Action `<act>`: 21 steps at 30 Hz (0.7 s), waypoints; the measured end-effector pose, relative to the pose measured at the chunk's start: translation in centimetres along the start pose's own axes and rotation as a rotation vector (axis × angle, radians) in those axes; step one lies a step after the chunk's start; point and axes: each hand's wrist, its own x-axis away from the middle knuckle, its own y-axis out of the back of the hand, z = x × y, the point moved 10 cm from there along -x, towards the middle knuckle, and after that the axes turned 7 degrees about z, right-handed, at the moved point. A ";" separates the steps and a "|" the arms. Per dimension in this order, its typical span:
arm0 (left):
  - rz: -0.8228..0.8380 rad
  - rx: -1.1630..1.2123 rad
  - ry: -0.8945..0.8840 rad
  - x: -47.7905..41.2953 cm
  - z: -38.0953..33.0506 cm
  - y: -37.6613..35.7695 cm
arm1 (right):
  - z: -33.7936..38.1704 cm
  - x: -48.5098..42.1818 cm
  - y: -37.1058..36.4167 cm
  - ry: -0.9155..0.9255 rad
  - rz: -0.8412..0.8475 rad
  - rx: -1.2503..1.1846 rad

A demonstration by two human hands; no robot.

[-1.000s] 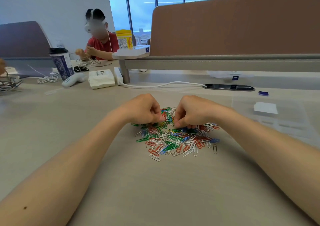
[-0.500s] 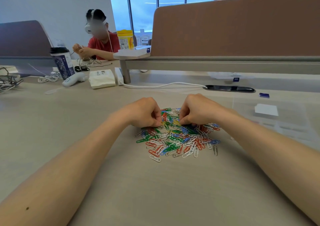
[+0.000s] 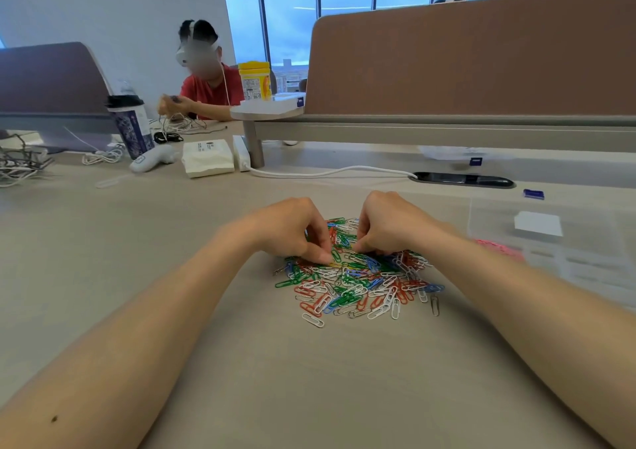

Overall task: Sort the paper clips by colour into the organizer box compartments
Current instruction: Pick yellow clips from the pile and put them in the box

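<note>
beyond left hand point(image 3: 292, 232), leftward: purple patterned tumbler with black lid point(image 3: 132, 128), white handheld controller point(image 3: 151, 159), white tissue pack point(image 3: 206, 158) | beyond right hand point(image 3: 389, 225): white cable point(image 3: 330, 172) to black oval desk grommet point(image 3: 461, 179), brown fabric partition point(image 3: 481, 59) | far back-left: person in red shirt point(image 3: 210, 87), yellow plastic canister point(image 3: 255, 80)

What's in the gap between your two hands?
In the head view, red and green clips of the mixed-colour paper clip pile lie between left hand and right hand.

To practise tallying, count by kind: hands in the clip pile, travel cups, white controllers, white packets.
Hands in the clip pile: 2, left hand, right hand
Travel cup: 1
White controller: 1
White packet: 1
Total: 5
</note>
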 end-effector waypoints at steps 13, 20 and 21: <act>-0.139 -0.098 0.032 -1.2 1.3 0.6 | 0.9 -0.1 -0.8 0.069 0.026 0.110; -0.136 -0.090 0.076 -1.2 1.6 0.7 | 0.7 0.3 -0.4 0.066 0.010 0.083; -0.146 -0.081 0.078 -1.1 1.7 1.0 | 0.6 0.4 0.1 0.060 -0.008 0.055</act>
